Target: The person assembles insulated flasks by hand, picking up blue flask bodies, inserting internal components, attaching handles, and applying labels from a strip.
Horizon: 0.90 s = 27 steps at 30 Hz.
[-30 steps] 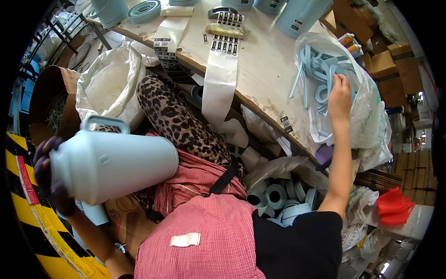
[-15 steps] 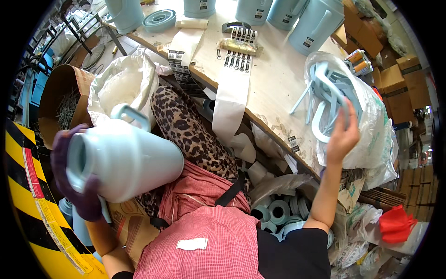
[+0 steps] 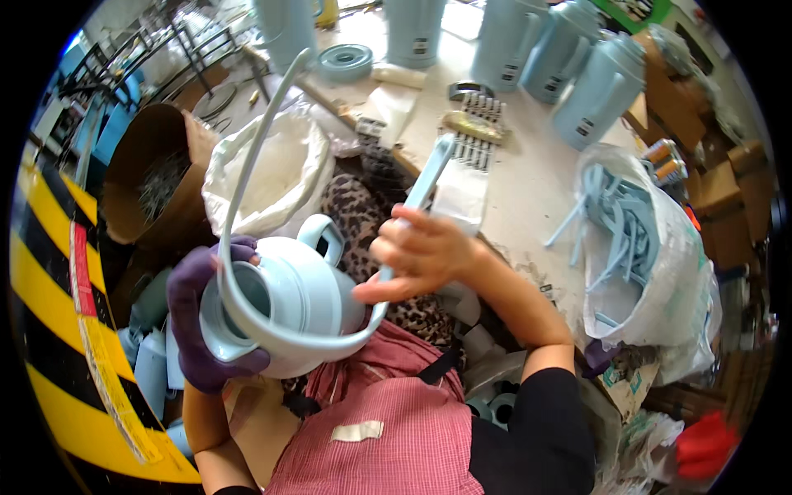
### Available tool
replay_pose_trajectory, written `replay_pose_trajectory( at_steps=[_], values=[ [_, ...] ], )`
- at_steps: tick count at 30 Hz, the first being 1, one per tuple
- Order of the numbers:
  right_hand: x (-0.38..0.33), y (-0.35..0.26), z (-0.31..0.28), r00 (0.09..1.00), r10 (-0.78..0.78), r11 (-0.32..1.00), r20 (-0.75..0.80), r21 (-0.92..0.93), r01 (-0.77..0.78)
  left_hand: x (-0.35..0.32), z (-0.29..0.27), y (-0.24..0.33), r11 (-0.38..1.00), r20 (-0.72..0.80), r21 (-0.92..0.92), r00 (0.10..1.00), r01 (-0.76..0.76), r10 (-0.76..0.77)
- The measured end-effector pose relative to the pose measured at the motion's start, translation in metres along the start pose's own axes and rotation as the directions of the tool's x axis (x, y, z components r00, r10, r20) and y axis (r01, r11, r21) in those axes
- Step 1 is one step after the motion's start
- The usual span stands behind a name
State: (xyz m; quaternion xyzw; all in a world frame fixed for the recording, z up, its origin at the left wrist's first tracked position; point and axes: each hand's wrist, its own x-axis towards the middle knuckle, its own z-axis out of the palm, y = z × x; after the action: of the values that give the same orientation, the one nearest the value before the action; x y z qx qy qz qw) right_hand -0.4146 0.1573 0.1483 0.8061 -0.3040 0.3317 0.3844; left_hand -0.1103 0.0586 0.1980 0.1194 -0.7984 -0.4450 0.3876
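Observation:
A light-blue plastic flask shell (image 3: 318, 280) lies tilted over my lap, its open mouth facing left and its loop grip upward. My left hand (image 3: 186, 309), in a purple glove, is closed round the mouth end. My bare right hand (image 3: 425, 257) grips one arm of a long light-blue U-shaped carrying handle (image 3: 242, 194). The handle's bend passes in front of the flask mouth, and its other arm rises free past the white sack. Whether the handle touches the shell I cannot tell.
On the table (image 3: 528, 198) to the right, a clear plastic bag (image 3: 676, 289) holds more blue handles. Several finished flasks (image 3: 495, 49) and a sticker sheet (image 3: 474, 153) sit farther back. A white sack (image 3: 268, 161), a carton (image 3: 136, 181) and a yellow-black striped panel (image 3: 49, 305) stand left.
My right hand has moved left from the plastic bag, bringing a U-shaped handle across to the flask shell. My left hand still holds the shell, whose mouth now sits behind the handle.

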Motion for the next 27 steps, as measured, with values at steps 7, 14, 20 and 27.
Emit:
replay_pose_trajectory(
  at_steps=[7,14,20,27],
  values=[
    [0.073,0.002,0.043,0.342,0.902,-0.164,0.265,0.941,-0.297,-0.059,0.011,0.004,0.947,-0.338,0.319,0.937,0.022,0.092],
    [0.088,-0.034,0.064,0.192,0.845,-0.518,0.498,0.853,0.066,-0.082,0.005,-0.004,0.886,-0.443,0.442,0.893,0.139,0.081],
    [0.082,-0.042,0.075,0.089,0.755,-0.652,0.649,0.759,-0.002,-0.071,0.025,0.004,0.891,-0.345,0.451,0.930,0.045,0.127],
    [0.069,-0.056,0.055,0.062,0.536,-0.836,0.842,0.540,-0.096,-0.053,0.006,0.028,0.745,-0.464,-0.629,0.662,0.221,-0.589]
  ],
)
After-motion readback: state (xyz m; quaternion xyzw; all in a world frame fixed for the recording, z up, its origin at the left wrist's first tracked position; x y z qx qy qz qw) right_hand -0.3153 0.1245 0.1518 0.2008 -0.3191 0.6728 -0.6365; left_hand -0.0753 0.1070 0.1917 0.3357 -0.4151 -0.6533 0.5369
